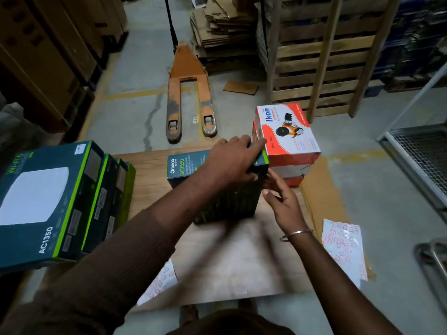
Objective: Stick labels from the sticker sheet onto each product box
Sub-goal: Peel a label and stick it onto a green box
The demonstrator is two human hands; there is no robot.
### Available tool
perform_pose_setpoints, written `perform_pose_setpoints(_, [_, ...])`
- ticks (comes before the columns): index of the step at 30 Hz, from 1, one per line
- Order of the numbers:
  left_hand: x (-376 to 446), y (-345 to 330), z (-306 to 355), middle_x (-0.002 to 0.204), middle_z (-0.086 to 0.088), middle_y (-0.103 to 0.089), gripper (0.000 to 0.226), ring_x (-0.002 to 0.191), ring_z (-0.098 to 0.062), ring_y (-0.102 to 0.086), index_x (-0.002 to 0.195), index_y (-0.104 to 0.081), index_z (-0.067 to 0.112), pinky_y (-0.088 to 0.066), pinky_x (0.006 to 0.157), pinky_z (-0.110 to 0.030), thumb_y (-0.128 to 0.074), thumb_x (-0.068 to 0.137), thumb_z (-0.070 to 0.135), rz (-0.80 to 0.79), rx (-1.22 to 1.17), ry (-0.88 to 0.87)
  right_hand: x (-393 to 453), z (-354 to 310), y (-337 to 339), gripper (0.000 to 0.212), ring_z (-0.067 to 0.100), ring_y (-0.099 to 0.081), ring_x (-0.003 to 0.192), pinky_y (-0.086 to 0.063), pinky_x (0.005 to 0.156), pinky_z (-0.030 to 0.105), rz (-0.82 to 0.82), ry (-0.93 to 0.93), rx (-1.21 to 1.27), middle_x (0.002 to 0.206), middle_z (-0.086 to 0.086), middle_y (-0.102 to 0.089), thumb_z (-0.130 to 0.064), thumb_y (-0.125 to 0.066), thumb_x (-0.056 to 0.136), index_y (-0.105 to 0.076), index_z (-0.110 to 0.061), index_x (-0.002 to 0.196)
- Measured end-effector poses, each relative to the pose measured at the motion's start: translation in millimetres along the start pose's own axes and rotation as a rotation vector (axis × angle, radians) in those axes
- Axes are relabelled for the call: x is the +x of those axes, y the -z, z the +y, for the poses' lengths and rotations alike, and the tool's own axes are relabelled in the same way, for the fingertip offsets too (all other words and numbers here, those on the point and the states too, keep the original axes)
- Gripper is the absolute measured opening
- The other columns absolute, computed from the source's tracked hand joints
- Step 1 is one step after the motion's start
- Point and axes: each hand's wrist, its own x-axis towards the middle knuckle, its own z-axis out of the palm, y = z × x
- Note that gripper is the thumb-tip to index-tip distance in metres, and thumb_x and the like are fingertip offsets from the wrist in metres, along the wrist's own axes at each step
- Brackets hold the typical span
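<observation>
Here, my left hand [232, 160] grips the top edge of a glossy rectangular dark-teal box [193, 165] standing on the wooden board [150, 170]; my right hand [280, 201], fingers loosely spread, touches its side. A crinkled sticker sheet [343, 247] lies right.

Box [186, 165] beside the pallets [321, 56] was glossy printed card. Pallets were rough bare wood; table [150, 170] smooth wood; sticker sheet [343, 247] shiny paper.

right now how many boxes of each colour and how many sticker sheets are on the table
dark teal-and-green boxes: 4 showing, 1 held by left hand and right hand
red-and-white boxes: at least 2, stacked
sticker sheets: 2
total: 8
</observation>
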Motion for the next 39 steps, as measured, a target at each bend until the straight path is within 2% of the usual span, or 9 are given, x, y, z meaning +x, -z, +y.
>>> perform_pose_setpoints(5, [4,14,-9,0.128,-0.005,-0.053,0.069,0.116,-0.024,-0.056,0.143,-0.041,0.042,-0.054,0.085,-0.040,-0.076,0.085,0.053,-0.038,-0.088,-0.050,-2,35,13,0.069,0.006,-0.049,0.141,-0.045,0.114,0.048,-0.144,-0.122,-0.061,0.155,-0.011,-0.051,-0.027,-0.070,0.091,-0.045,-0.036,0.154])
perform_pose_setpoints(8, [-31,25,-32,0.130,0.005,-0.052,0.063,0.117,-0.019,-0.054,0.134,-0.046,0.047,-0.055,0.085,-0.043,-0.081,0.082,0.044,0.038,-0.288,0.013,1,47,23,0.083,0.000,-0.042,0.141,-0.034,0.123,0.042,-0.217,-0.166,-0.182,0.157,-0.011,-0.044,-0.033,-0.084,0.084,-0.039,-0.036,0.154])
perform_pose_setpoints(11, [-75,25,-69,0.134,0.012,-0.054,0.056,0.121,-0.015,-0.055,0.128,-0.054,0.042,-0.049,0.092,-0.037,-0.082,0.080,0.039,0.149,-0.585,0.055,15,57,32,0.104,0.012,-0.038,0.141,-0.034,0.118,0.036,-0.239,-0.097,-0.363,0.155,-0.002,-0.042,-0.051,-0.088,0.070,-0.034,-0.035,0.157])
perform_pose_setpoints(14, [-121,0,-96,0.130,0.003,-0.060,0.055,0.121,-0.015,-0.060,0.125,-0.055,0.033,-0.049,0.099,-0.030,-0.084,0.077,0.033,0.246,-0.927,0.109,30,54,39,0.099,0.022,-0.047,0.128,-0.040,0.109,0.037,-0.197,0.016,-0.461,0.136,0.000,-0.053,-0.061,-0.082,0.062,-0.048,-0.028,0.148])
perform_pose_setpoints(18, [-163,-55,-114,0.124,0.015,-0.060,0.062,0.118,-0.001,-0.060,0.120,-0.053,0.017,-0.050,0.098,-0.020,-0.092,0.072,0.010,0.303,-1.113,0.312,35,42,34,0.090,0.021,-0.050,0.119,-0.043,0.104,0.035,-0.244,0.115,-0.471,0.123,-0.001,-0.053,-0.048,-0.087,0.062,-0.057,-0.020,0.141])
perform_pose_setpoints(25, [-182,-110,-117,0.124,0.034,-0.055,0.091,0.120,0.009,-0.055,0.116,-0.044,0.060,-0.048,0.097,-0.013,-0.085,0.075,-0.011,0.261,-0.965,0.512,31,32,24,0.089,0.021,-0.044,0.120,-0.038,0.100,0.029,-0.179,0.209,-0.593,0.126,-0.002,-0.050,-0.030,-0.094,0.064,-0.056,-0.021,0.144])
perform_pose_setpoints(32, [-165,-133,-99,0.143,-0.007,-0.050,0.083,0.127,-0.031,-0.053,0.140,-0.045,0.027,-0.053,0.100,-0.051,-0.091,0.073,0.013,0.151,-0.532,0.669,29,30,12,0.091,0.015,-0.045,0.128,-0.042,0.113,0.037,-0.154,0.121,-0.492,0.138,0.000,-0.046,-0.029,-0.091,0.069,-0.048,-0.023,0.149])
perform_pose_setpoints(35, [-142,-128,-75,0.145,-0.010,-0.048,0.081,0.131,-0.035,-0.048,0.143,-0.047,0.018,-0.042,0.111,-0.054,-0.086,0.073,0.034,0.183,-0.154,0.496,19,39,6,0.109,0.010,-0.045,0.135,-0.041,0.111,0.029,-0.045,-0.057,-0.319,0.151,-0.002,-0.046,-0.017,-0.093,0.072,-0.028,-0.025,0.158])
perform_pose_setpoints(39, [-94,-131,-24,0.149,-0.010,-0.048,0.090,0.140,-0.031,-0.043,0.152,-0.040,0.015,-0.030,0.120,-0.052,-0.077,0.078,0.048,0.132,-0.104,0.267,-2,67,1,0.113,0.008,-0.051,0.133,-0.044,0.112,0.031,-0.046,-0.205,-0.206,0.150,-0.004,-0.050,0.000,-0.087,0.075,-0.018,-0.023,0.163])
